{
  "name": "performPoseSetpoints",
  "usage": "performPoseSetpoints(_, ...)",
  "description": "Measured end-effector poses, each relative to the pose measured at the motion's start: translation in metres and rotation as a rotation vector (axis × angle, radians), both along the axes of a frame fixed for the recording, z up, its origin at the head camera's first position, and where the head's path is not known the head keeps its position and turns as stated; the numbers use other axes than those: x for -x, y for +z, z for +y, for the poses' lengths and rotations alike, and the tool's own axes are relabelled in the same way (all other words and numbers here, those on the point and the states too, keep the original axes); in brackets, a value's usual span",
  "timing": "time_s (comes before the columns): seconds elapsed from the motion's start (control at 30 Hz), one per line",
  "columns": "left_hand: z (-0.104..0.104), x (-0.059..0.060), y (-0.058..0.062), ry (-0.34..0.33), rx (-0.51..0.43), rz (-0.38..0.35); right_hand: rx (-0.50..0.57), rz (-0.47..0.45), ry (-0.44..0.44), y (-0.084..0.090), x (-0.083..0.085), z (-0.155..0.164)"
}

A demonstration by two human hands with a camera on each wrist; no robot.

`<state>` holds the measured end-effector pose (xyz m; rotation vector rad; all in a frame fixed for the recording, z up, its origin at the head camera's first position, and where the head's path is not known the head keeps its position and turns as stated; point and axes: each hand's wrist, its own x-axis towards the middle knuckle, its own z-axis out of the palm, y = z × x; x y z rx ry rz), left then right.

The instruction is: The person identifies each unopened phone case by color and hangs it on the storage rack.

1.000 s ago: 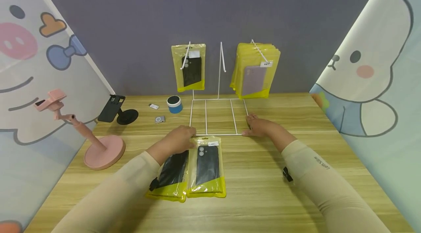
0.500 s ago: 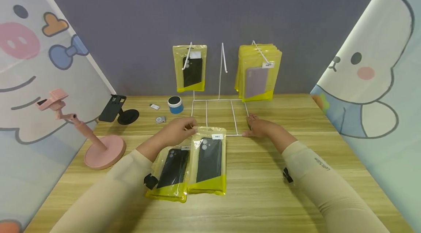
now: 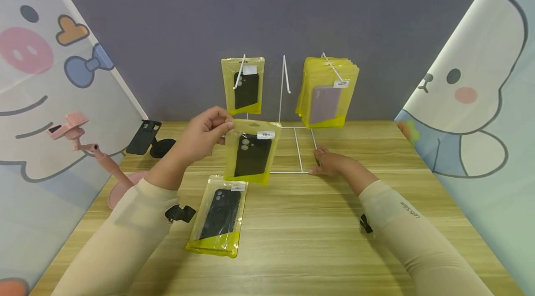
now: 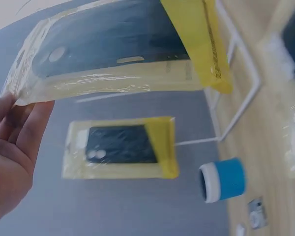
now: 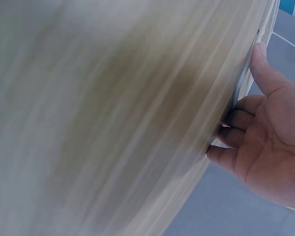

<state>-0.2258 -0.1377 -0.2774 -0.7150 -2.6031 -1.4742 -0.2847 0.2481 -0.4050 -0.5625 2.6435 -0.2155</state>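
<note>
My left hand [image 3: 203, 134] pinches the top left corner of a yellow-edged clear packet with a black phone case [image 3: 252, 154], lifted off the table in front of the white wire display rack [image 3: 297, 149]. In the left wrist view this packet [image 4: 118, 73] spans the top, thumb and fingers at its corner. A second packaged phone case [image 3: 220, 214] lies on the table below. My right hand [image 3: 331, 162] holds the rack's base at its front right corner; in the right wrist view its fingers [image 5: 231, 158] bend against the base. The rack's middle hook [image 3: 286, 75] is bare.
One packaged black case [image 3: 245, 91] hangs on the left hook, a stack of packets with a purple case in front [image 3: 325, 103] on the right. A black phone stand [image 3: 143, 138] and a pink stand [image 3: 109, 166] occupy the left. A blue jar [image 4: 231, 178] stands behind my left hand.
My left hand has picked up the right-hand packet from the table and raised it up and towards the rack. The right hand stays at the rack's base.
</note>
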Motion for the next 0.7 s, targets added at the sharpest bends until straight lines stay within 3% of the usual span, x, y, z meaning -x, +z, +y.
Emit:
performPoseSetpoints(0.17, -0.008, 0.0, 0.02, 0.162, -0.035, 0.066, -0.011, 0.004, 0.009, -0.001, 0.0, 0.0)
performPoseSetpoints(0.27, -0.008, 0.0, 0.03, 0.225, -0.044, 0.094, -0.014, 0.002, 0.009, 0.0, -0.001, 0.0)
performPoseSetpoints(0.5, 0.0, 0.011, 0.048, 0.272, -0.022, 0.104, -0.014, -0.01, -0.004, 0.001, -0.001, 0.002)
performPoseSetpoints(0.7, 0.001, 0.025, 0.047, 0.272, -0.035, 0.065, -0.009, -0.008, 0.0, 0.001, -0.002, 0.001)
